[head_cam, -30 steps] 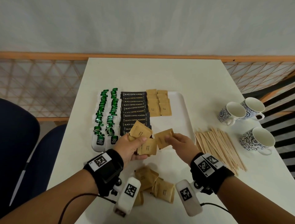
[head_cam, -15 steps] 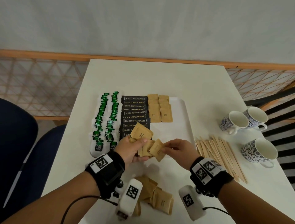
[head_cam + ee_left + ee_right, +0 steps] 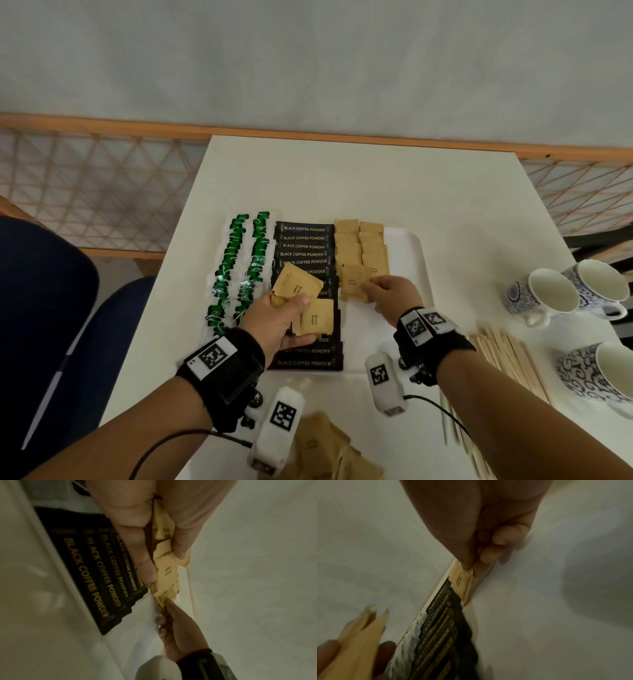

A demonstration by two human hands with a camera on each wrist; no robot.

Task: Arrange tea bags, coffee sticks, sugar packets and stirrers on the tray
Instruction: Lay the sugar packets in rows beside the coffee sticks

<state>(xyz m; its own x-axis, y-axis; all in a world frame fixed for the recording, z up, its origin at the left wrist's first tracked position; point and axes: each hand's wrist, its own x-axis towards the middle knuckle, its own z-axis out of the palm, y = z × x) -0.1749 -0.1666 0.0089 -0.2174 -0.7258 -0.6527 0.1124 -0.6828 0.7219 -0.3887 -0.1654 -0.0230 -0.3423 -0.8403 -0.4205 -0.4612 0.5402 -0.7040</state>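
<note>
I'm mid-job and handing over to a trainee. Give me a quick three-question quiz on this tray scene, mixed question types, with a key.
1. True or false: the wooden stirrers already lie on the tray.
2. Multiple choice: the sugar packet pinched by the right hand is
A. over the mugs
B. at the near end of the sugar rows
C. on the tea bags
3. Fill in: the left hand holds spare sugar packets above the black ____ sticks.

Key:
1. False; they lie on the table, right of the tray.
2. B
3. coffee
</note>
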